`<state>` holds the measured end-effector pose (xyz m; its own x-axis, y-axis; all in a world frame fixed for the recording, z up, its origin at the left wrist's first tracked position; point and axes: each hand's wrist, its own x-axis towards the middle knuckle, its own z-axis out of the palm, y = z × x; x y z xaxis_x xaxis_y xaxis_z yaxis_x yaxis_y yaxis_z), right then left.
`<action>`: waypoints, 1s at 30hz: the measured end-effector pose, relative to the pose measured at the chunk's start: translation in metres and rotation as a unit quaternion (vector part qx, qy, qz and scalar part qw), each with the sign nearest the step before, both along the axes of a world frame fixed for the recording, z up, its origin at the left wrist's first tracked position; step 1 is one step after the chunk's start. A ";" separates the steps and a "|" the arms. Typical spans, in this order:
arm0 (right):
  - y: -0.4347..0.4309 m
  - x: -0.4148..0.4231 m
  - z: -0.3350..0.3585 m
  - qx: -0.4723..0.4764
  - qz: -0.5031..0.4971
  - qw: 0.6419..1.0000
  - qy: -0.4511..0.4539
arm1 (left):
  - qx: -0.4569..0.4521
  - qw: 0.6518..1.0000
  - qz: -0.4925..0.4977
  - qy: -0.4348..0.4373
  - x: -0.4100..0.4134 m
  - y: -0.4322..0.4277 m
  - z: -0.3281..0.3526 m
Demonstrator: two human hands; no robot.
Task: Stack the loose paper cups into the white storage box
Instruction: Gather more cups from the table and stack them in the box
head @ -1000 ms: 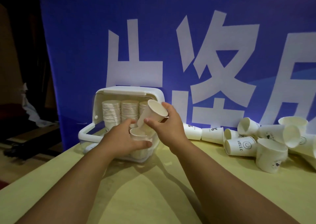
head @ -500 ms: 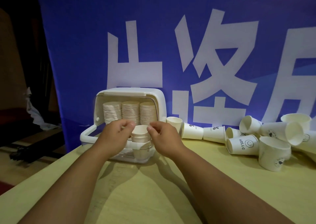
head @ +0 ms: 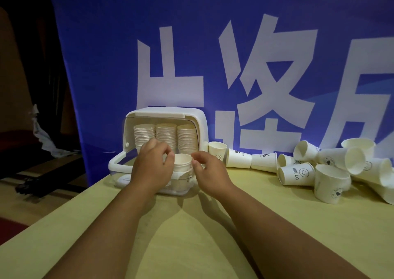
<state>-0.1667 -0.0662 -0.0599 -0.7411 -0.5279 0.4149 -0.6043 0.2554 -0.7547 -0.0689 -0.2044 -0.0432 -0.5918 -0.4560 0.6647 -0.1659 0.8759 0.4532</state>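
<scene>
left hand: your left hand (head: 152, 167) is curled against the left side of the short cup stack (head: 183, 164). The thumb tip is on the top cup's rim and the fingers are bent over it, so it is gripping the stack.
right hand: your right hand (head: 210, 170) is just right of that stack, with thumb and forefinger bent toward the rim. Touching or a hair apart, can't tell from this angle.
short cup stack: nested cups, upright, mouths up, in the front right of the storage box (head: 168, 115), between your two hands. Its lower part shows through the box's clear front section (head: 181, 190).
storage box: white and open toward you, at the far left of the table (head: 191, 246), close against the banner (head: 234, 12).
tall stacks: three tall stacks (head: 166, 137) of cups stand side by side at the back of the box, reaching close under its top.
loose cups: one upright cup (head: 217, 150) is just beside the box's right wall. Two lying cups (head: 238, 158) are to its right. Further right is a pile of loose cups (head: 332, 180), mostly tipped over, including a HELLO cup (head: 296, 173) on its side.
table: pale yellow, with both your forearms stretched across it.
banner: blue with large white characters, behind everything.
</scene>
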 end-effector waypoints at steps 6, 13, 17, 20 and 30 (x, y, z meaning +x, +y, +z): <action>0.056 0.011 0.005 0.028 -0.052 0.998 -0.028 | -0.040 0.993 -0.024 -0.105 0.015 0.061 0.002; 0.179 0.014 0.001 0.071 -0.132 0.988 -0.040 | 0.052 0.979 -0.099 -0.168 0.006 0.147 -0.008; 0.248 -0.002 -0.007 0.134 -0.161 0.975 -0.068 | 0.090 0.962 -0.153 -0.207 -0.012 0.199 -0.012; 0.298 -0.017 -0.014 0.207 -0.180 0.957 -0.093 | 0.109 0.947 -0.193 -0.231 -0.027 0.232 -0.019; 0.358 -0.077 -0.036 0.233 -0.299 0.923 -0.059 | 0.084 0.927 -0.229 -0.284 -0.099 0.309 -0.040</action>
